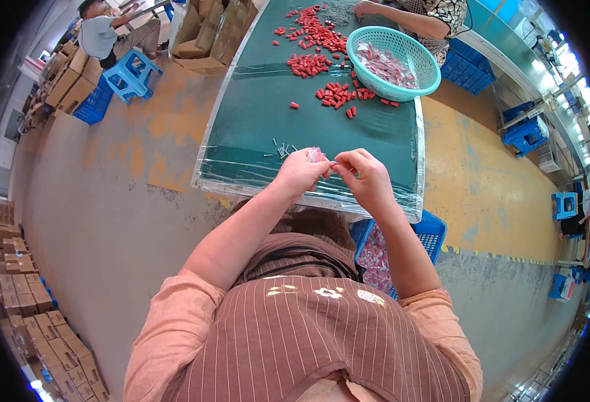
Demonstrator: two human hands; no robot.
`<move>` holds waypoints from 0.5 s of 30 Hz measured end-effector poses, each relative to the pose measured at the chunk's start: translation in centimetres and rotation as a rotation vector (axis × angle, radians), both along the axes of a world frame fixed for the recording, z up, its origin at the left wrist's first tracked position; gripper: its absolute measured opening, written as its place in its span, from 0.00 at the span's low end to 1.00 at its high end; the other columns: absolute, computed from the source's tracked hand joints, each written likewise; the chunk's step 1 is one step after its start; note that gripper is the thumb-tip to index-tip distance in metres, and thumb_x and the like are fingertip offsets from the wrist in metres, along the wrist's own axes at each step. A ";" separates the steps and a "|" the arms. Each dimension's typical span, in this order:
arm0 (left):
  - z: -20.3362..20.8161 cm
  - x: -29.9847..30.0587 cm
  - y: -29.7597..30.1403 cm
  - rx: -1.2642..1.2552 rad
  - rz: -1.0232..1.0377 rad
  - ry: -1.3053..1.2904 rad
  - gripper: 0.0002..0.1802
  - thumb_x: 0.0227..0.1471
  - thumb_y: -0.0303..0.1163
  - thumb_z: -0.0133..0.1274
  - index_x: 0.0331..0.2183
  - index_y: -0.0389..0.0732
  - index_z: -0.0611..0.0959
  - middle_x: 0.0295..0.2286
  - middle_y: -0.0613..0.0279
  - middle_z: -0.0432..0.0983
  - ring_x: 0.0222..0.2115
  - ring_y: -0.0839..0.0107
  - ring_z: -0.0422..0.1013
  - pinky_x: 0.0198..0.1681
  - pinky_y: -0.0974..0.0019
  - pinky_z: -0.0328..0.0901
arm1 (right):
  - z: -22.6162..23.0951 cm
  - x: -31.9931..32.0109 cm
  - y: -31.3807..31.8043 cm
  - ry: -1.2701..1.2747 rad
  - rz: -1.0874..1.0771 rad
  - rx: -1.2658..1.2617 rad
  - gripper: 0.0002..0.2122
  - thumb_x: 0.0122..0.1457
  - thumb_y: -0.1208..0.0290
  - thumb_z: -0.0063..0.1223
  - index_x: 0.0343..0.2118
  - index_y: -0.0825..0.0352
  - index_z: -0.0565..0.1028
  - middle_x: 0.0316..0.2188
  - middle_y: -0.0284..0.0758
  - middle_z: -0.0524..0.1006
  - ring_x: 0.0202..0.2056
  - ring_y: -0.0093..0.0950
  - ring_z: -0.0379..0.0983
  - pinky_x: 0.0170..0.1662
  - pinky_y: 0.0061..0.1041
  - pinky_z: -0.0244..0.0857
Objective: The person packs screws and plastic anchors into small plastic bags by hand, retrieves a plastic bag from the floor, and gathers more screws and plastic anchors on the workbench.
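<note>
My left hand (297, 173) is closed on a small clear plastic bag (316, 155) with something red or pink inside. Close beside it, my right hand (370, 179) pinches at the bag's edge; its fingertips hide what exactly they grip. Both hands are over the near end of the green-topped table (241, 127). Just beyond my left hand lie several small grey metal pins or screws (283, 149). Farther up the table, many short red plastic pieces (308, 65) are spread in loose heaps.
A turquoise basket (356, 72) of filled clear bags stands at the table's far right. Behind it, a co-worker's hand (364, 8) is near a grey metal pile. A blue crate (435, 236) of bags sits below the near edge. Blue stool (133, 75) and cartons (204, 40) stand left.
</note>
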State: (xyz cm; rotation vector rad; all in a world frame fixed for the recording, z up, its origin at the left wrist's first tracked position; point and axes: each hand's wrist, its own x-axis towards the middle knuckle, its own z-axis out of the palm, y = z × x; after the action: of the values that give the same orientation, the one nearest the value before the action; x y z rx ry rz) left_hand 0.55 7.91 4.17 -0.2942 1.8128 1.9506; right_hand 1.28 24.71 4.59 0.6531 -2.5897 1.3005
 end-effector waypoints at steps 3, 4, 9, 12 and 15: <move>0.0 -0.1 0.4 0.032 0.013 -0.009 0.05 0.48 0.30 0.55 0.24 0.42 0.75 0.18 0.72 0.67 0.14 0.84 0.56 0.15 0.77 0.49 | -0.6 0.1 0.1 -0.088 -0.030 -0.027 0.06 0.51 0.73 0.56 0.31 0.67 0.76 0.27 0.38 0.74 0.29 0.33 0.74 0.32 0.29 0.67; -0.2 -0.1 0.5 0.027 0.008 -0.017 0.05 0.48 0.31 0.55 0.25 0.42 0.75 0.19 0.72 0.68 0.14 0.84 0.57 0.15 0.77 0.50 | -1.4 0.0 0.3 -0.106 -0.028 -0.096 0.06 0.51 0.73 0.56 0.31 0.67 0.76 0.27 0.38 0.74 0.29 0.34 0.74 0.32 0.29 0.67; -0.6 -0.1 1.0 -0.189 0.003 0.120 0.07 0.47 0.32 0.56 0.25 0.40 0.76 0.20 0.70 0.70 0.16 0.84 0.60 0.16 0.76 0.53 | -0.7 0.2 0.7 0.019 -0.052 0.001 0.05 0.50 0.73 0.55 0.30 0.66 0.76 0.27 0.38 0.74 0.29 0.35 0.73 0.32 0.30 0.68; -1.1 -0.3 1.4 -0.371 -0.026 0.219 0.08 0.46 0.33 0.57 0.24 0.39 0.77 0.20 0.70 0.72 0.19 0.83 0.63 0.21 0.76 0.58 | -0.8 0.1 0.7 0.135 -0.042 0.232 0.02 0.49 0.75 0.54 0.26 0.67 0.75 0.25 0.39 0.72 0.29 0.36 0.73 0.32 0.32 0.68; -1.4 -0.4 2.1 -0.451 -0.061 0.282 0.09 0.46 0.34 0.57 0.24 0.39 0.77 0.20 0.70 0.72 0.22 0.83 0.64 0.25 0.75 0.60 | -0.9 -0.1 0.6 0.135 -0.066 0.438 0.02 0.48 0.75 0.53 0.23 0.67 0.73 0.23 0.39 0.71 0.28 0.37 0.73 0.31 0.33 0.67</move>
State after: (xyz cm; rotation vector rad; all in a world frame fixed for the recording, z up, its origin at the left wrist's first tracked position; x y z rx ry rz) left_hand 0.13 9.96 2.81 -0.1040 2.4102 1.5860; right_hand 1.15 25.35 3.65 0.6840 -2.7703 0.6436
